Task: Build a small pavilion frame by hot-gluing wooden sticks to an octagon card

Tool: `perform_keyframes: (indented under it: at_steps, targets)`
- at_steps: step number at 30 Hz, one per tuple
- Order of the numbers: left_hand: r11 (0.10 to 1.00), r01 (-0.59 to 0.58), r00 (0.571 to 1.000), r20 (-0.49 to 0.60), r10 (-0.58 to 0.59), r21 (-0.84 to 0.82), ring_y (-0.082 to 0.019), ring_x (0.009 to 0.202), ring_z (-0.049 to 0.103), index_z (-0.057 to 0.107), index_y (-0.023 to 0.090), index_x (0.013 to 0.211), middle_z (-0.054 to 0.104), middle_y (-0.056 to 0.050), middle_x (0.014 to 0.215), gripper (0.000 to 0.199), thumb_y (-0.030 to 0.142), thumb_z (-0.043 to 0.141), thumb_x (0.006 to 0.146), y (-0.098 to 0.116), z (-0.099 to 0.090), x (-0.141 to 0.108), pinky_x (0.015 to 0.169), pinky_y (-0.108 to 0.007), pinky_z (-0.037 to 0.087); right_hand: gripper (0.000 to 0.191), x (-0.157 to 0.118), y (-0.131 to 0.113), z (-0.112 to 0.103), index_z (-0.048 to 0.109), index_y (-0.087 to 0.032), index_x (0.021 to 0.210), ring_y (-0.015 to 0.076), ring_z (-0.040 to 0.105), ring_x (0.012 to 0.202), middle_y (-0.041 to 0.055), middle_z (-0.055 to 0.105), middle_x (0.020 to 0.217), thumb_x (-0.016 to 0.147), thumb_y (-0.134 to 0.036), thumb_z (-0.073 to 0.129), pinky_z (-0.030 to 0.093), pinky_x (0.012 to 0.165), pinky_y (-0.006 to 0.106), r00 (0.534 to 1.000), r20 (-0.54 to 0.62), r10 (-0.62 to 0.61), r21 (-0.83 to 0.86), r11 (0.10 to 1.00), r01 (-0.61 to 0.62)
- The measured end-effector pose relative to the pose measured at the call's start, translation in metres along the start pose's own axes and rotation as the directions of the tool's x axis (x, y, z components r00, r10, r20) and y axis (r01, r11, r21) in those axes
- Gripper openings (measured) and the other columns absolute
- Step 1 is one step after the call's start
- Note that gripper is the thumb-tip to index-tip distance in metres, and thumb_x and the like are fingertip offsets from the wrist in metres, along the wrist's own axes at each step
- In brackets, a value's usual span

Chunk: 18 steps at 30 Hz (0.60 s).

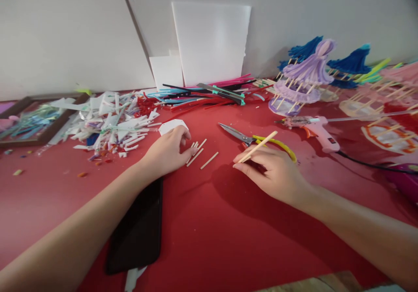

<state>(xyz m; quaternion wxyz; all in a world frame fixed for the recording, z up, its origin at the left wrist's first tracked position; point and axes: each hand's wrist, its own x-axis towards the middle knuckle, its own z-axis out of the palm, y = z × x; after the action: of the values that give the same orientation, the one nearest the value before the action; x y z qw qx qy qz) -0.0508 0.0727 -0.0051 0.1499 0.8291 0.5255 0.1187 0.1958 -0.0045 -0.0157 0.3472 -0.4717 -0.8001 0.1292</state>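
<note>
By the fingers of the right hand, right of the frame's centre, at least one pale wooden stick is pinched, slanted toward the upper right. The left hand is released, its thumb parted from the index finger, near short sticks in the middle; whether they are touched cannot be told. A white card is partly covered by it. Yellow-handled scissors are partly hidden behind the right hand. At the right, a pink glue gun is laid on the red desk.
</note>
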Motion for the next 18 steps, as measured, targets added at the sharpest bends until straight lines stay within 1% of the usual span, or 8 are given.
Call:
perform_keyframes:
  at_steps: [2, 5, 9, 11, 13, 15, 16, 18]
  targets:
    - [1.000, -0.002, 1.000, -0.003, 0.002, -0.005, -0.018, 0.072, 0.057, 0.047, 0.019, 0.094, 0.057, -0.003, 0.083, 0.026, 0.040, 0.054, 0.080, 0.000, -0.001, 0.000, 0.058, -0.028, 0.040, 0.009, 0.000, 0.000, 0.000, 0.065, -0.021, 0.078, 0.0143, 0.067, 0.080, 0.0006, 0.071, 0.082, 0.084, -0.019, 0.058, 0.053, 0.075, 0.027, 1.000, 0.001, 0.003, -0.008, 1.000, -0.003]
    - [1.000, 0.008, 1.000, -0.006, -0.008, -0.005, -0.019, 0.074, 0.057, 0.046, 0.020, 0.095, 0.057, -0.003, 0.084, 0.029, 0.045, 0.052, 0.082, 0.001, 0.000, -0.001, 0.059, -0.029, 0.041, 0.009, 0.000, 0.000, 0.000, 0.065, -0.021, 0.078, 0.0144, 0.067, 0.080, 0.0004, 0.071, 0.082, 0.084, -0.019, 0.058, 0.053, 0.075, 0.027, 1.000, 0.003, 0.012, -0.017, 1.000, -0.011]
    - [0.999, -0.019, 1.000, 0.005, 0.019, 0.031, -0.022, 0.080, 0.057, 0.046, 0.020, 0.098, 0.057, -0.004, 0.091, 0.035, 0.049, 0.054, 0.079, 0.003, 0.000, -0.003, 0.064, -0.033, 0.044, 0.010, 0.002, 0.001, 0.001, 0.064, -0.021, 0.077, 0.0145, 0.067, 0.080, 0.0000, 0.071, 0.082, 0.084, -0.020, 0.058, 0.053, 0.076, 0.028, 1.000, 0.009, 0.027, -0.012, 1.000, -0.027]
    - [0.998, -0.039, 0.999, -0.020, 0.040, 0.046, -0.023, 0.086, 0.057, 0.047, 0.019, 0.099, 0.057, -0.007, 0.098, 0.034, 0.047, 0.054, 0.080, 0.006, -0.001, -0.004, 0.069, -0.035, 0.045, 0.010, 0.002, 0.000, 0.001, 0.064, -0.021, 0.077, 0.0149, 0.066, 0.080, 0.0003, 0.071, 0.081, 0.084, -0.020, 0.058, 0.052, 0.075, 0.028, 1.000, 0.010, 0.029, -0.012, 1.000, -0.029]
    - [0.998, -0.057, 0.995, -0.077, 0.059, 0.037, -0.025, 0.093, 0.056, 0.049, 0.018, 0.100, 0.057, -0.009, 0.104, 0.034, 0.046, 0.053, 0.081, 0.012, -0.003, -0.006, 0.073, -0.037, 0.046, 0.010, 0.002, -0.001, 0.000, 0.064, -0.021, 0.076, 0.0148, 0.066, 0.079, 0.0009, 0.071, 0.081, 0.084, -0.021, 0.058, 0.052, 0.074, 0.027, 1.000, 0.015, 0.020, -0.012, 1.000, -0.020]
    - [0.997, -0.074, 0.991, -0.117, 0.070, -0.029, -0.024, 0.095, 0.056, 0.053, 0.019, 0.101, 0.058, -0.009, 0.105, 0.033, 0.046, 0.053, 0.083, 0.024, -0.006, -0.010, 0.076, -0.036, 0.046, 0.012, 0.003, -0.003, 0.001, 0.064, -0.019, 0.076, 0.0139, 0.066, 0.077, 0.0018, 0.071, 0.080, 0.085, -0.021, 0.058, 0.051, 0.071, 0.025, 0.999, 0.034, -0.003, -0.001, 1.000, 0.003]
    - [0.991, -0.080, 0.992, -0.108, 0.068, -0.104, -0.023, 0.094, 0.057, 0.055, 0.019, 0.099, 0.059, -0.008, 0.104, 0.031, 0.045, 0.054, 0.083, 0.032, -0.007, -0.013, 0.075, -0.035, 0.047, 0.013, 0.003, -0.005, 0.001, 0.064, -0.019, 0.075, 0.0133, 0.065, 0.075, 0.0020, 0.070, 0.078, 0.085, -0.022, 0.058, 0.050, 0.069, 0.024, 0.999, 0.047, -0.019, 0.007, 1.000, 0.019]
    - [0.953, -0.066, 0.998, -0.033, 0.059, -0.295, -0.018, 0.085, 0.060, 0.058, 0.021, 0.098, 0.063, -0.004, 0.101, 0.027, 0.042, 0.058, 0.081, 0.049, -0.007, -0.019, 0.071, -0.030, 0.049, 0.015, 0.004, -0.007, 0.002, 0.063, -0.017, 0.071, 0.0118, 0.063, 0.068, 0.0018, 0.068, 0.072, 0.085, -0.020, 0.058, 0.048, 0.063, 0.022, 0.996, 0.070, -0.049, 0.022, 0.999, 0.048]
